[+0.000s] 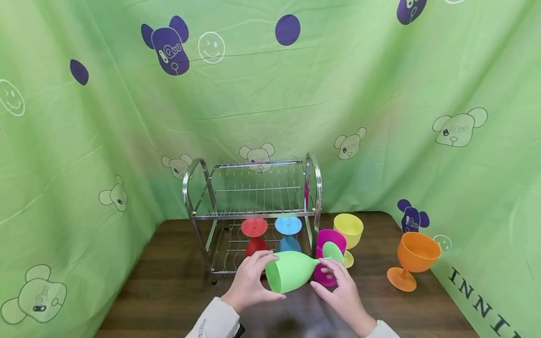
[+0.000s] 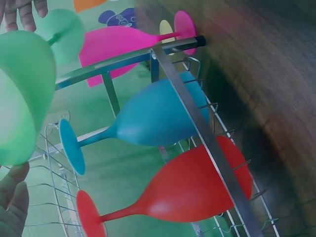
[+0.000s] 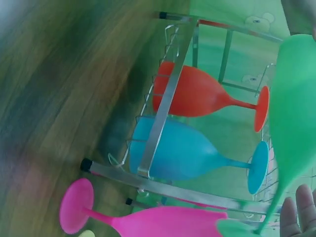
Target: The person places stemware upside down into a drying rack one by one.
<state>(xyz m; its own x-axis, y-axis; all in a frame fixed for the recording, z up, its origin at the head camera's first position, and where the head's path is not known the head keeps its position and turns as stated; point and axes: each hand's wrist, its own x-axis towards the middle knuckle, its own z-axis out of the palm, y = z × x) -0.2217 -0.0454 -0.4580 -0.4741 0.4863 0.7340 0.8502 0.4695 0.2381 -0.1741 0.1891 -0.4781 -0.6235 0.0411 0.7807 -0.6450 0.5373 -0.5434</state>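
Note:
A light green plastic wine goblet is held sideways in front of the rack, its mouth to the left. My left hand grips the bowl near the rim, thumb below and fingers above. At the stem end, my right hand has its fingertips right at the stem near the foot, with thumb and fingers spread apart. Behind the green goblet, a red goblet and a blue goblet stand upside down on the lower tier of the metal dish rack.
A magenta goblet stands upright by the rack's right side, partly hidden by the green foot and right hand. A yellow goblet is behind it. An orange goblet stands farther right on the wooden table. Green curtain surrounds the table.

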